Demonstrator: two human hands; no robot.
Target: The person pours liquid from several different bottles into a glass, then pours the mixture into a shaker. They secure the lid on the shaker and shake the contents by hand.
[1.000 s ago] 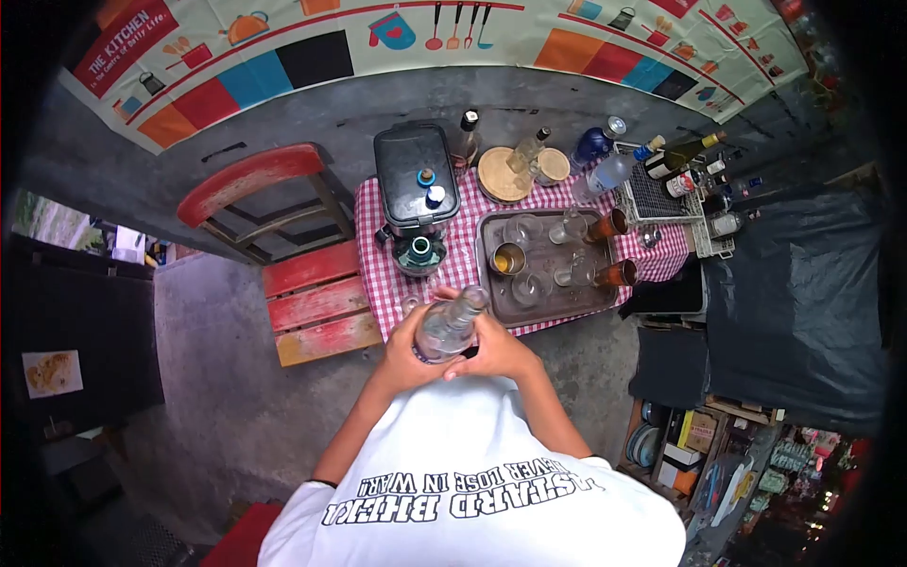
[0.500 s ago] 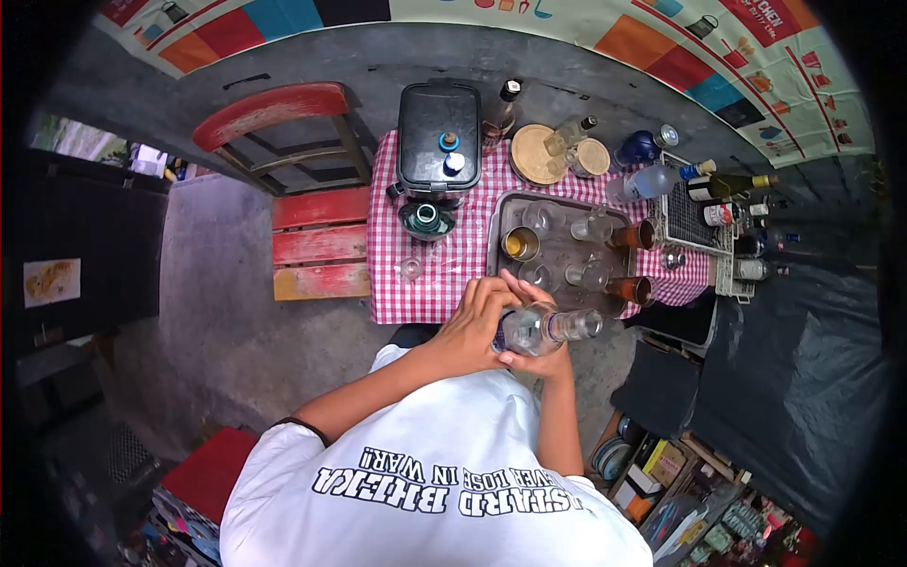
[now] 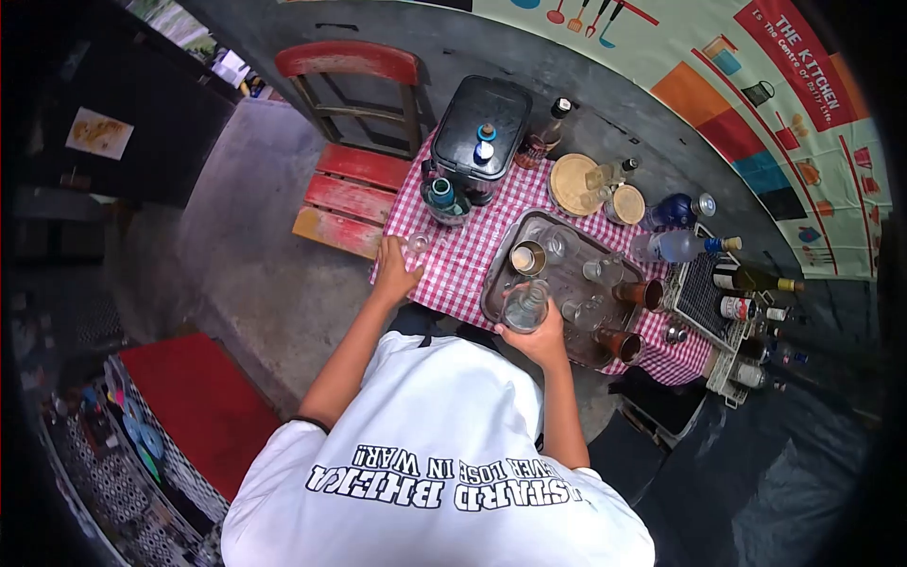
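My right hand is wrapped around a clear glass bottle, held over the near edge of the brown tray. At the table's left edge, my left hand reaches out with thumb and fingers apart, its fingertips right at a small clear glass. On the tray stand a metal cup, several clear glasses and two amber-brown tumblers. Behind the left hand's small glass is a dark green bottle with a teal neck.
A black lidded container sits at the back of the checkered tablecloth. Beyond the tray are round wooden boards, a blue bottle and a wire rack with several bottles. A red wooden chair stands left.
My left hand has left the bottle and moved left to the small glass. The right hand keeps the bottle, now turned differently and nearer the tray. The view has rotated.
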